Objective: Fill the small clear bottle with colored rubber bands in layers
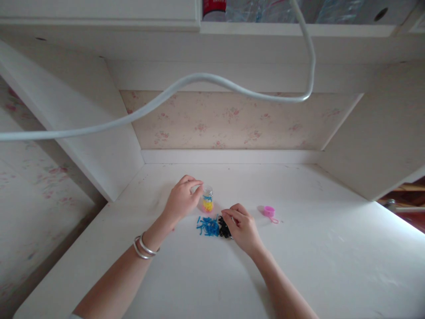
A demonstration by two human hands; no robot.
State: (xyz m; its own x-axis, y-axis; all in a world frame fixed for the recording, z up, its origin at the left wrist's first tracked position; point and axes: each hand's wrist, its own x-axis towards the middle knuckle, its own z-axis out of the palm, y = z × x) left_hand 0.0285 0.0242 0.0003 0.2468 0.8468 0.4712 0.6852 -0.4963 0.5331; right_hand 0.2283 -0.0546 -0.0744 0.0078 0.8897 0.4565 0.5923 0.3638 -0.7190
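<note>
A small clear bottle [208, 199] with yellow and blue bits inside stands upright on the white desk [299, 248]. My left hand [182, 199] holds it by the side, fingers curled round it. In front of the bottle lie a pile of small blue pieces [208, 226] and a pile of black pieces [224, 229]. My right hand [242, 227] rests at the black pile with thumb and forefinger pinched together; what is between them is too small to make out. Silver bangles [144, 247] ring my left wrist.
A pink cap [269, 212] with a loop lies to the right of my right hand. A white cable [206, 79] hangs across the view above the desk. White side panels and a floral back wall [232, 119] enclose the desk; a shelf runs overhead.
</note>
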